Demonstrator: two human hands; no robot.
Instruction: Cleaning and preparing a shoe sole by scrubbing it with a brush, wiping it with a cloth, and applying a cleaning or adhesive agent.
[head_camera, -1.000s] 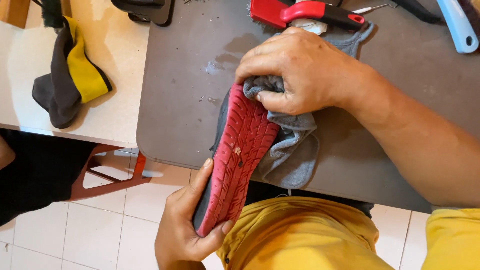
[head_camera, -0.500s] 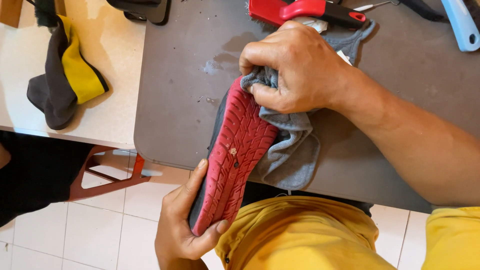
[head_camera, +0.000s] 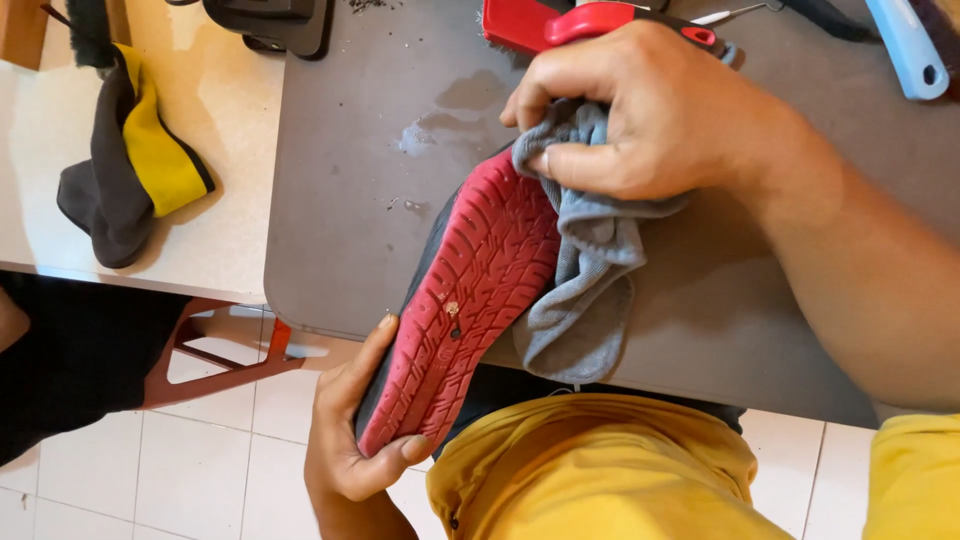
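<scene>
A dark shoe with a red treaded sole (head_camera: 470, 290) lies sole up over the front edge of the grey mat (head_camera: 360, 200). My left hand (head_camera: 350, 440) grips its near end from below, thumb across the sole's tip. My right hand (head_camera: 650, 110) presses a crumpled grey cloth (head_camera: 585, 280) against the far right side of the sole. The cloth hangs down beside the shoe onto the mat.
A red-handled tool (head_camera: 570, 25) and a light blue handle (head_camera: 905, 45) lie at the mat's far edge. A wet patch (head_camera: 440, 120) marks the mat. A black-and-yellow item (head_camera: 135, 160) rests on the beige table at left. A red stool frame (head_camera: 215, 350) stands on white tiles.
My right hand with the cloth has slid along the sole's far edge toward its top. The left hand keeps its grip on the near end.
</scene>
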